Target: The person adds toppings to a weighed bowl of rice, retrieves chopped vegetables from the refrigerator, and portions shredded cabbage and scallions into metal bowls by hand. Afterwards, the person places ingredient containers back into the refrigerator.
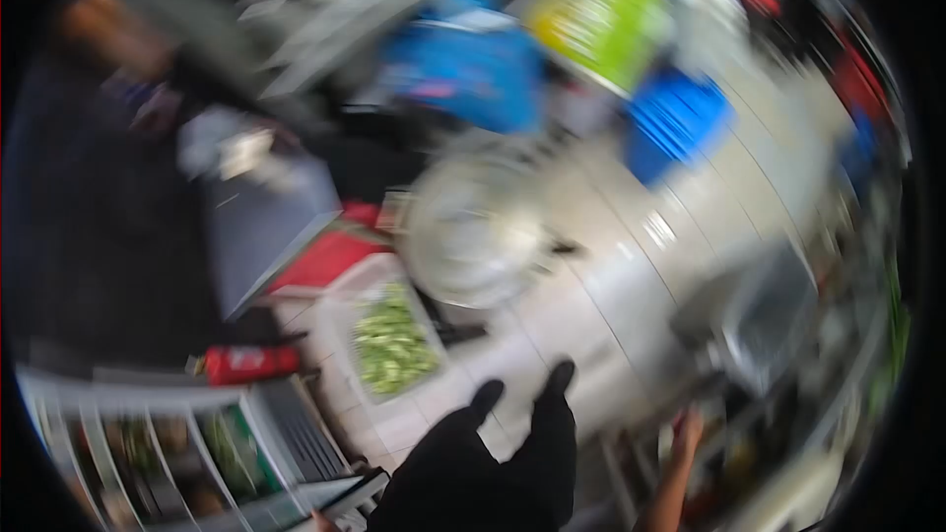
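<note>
My right hand (688,428) is raised at the lower right, beside a cluttered shelf or counter. Motion smears its fingers, so I cannot make out whether it holds anything. Only a sliver of my left hand (322,522) shows at the bottom edge, near the open-looking door edge (357,496) of a glass-fronted cabinet (264,433); its fingers are hidden. On the floor ahead of my feet stands a white plastic crate (340,360) with chopped green vegetables (392,340) in it. Just beyond is a large round pale basin (473,236).
A red fire extinguisher (251,365) lies or stands by the cabinet. Farther off are a blue bag (463,69), a green-and-yellow box (601,20) and a blue crate (678,126). A grey metal-looking container (764,310) is at the right. Tiled floor (611,286) runs between.
</note>
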`<state>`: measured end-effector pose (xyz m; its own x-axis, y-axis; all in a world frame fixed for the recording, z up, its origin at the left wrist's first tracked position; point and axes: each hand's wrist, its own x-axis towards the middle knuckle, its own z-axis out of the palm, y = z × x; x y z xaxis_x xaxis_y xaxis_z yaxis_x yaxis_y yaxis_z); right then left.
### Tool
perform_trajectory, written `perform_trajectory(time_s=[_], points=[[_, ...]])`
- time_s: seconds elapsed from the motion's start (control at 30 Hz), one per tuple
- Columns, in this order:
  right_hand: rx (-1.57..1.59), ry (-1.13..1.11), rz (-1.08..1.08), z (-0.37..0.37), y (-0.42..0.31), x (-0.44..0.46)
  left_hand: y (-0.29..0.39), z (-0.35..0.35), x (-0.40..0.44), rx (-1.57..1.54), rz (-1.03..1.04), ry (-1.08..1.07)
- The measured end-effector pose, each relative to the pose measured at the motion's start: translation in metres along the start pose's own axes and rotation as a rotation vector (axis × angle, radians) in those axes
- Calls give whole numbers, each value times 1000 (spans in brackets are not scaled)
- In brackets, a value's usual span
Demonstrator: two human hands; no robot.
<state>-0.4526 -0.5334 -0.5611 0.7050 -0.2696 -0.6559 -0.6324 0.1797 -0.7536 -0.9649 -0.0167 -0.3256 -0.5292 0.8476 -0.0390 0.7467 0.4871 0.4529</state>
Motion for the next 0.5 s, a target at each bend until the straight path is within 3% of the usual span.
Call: perform_trajectory(time_s=[0.07, 0.1, 0.13, 0.23, 0.27, 0.3, 0.37, 0.43, 0.5], points=[[-362, -462, 80, 92, -12, -24, -44, -31, -14, -163, -371, 120], [-318, -572, 152, 144, -19, -56, -60, -39, -18, -242, -526, 148], [-543, -739, 98, 198, -30, -87, -68, -38, -16, -240, -503, 141], [-725, -1460, 52, 347, -77, -193, -81, -30, -15, -206, -399, 119], [-876, -1525, -31, 392, -86, -233, -87, -28, -14, -199, -382, 112], [-878, -1628, -299, 432, -95, -274, -90, -25, -12, -185, -366, 104], [-769, -1788, -596, 519, -98, -331, -91, -20, -8, -160, -345, 88], [-635, -1686, -564, 606, -108, -387, -94, -18, -6, -123, -342, 75], [-488, -1575, -693, 695, -114, -422, -98, -17, -2, -86, -345, 62]])
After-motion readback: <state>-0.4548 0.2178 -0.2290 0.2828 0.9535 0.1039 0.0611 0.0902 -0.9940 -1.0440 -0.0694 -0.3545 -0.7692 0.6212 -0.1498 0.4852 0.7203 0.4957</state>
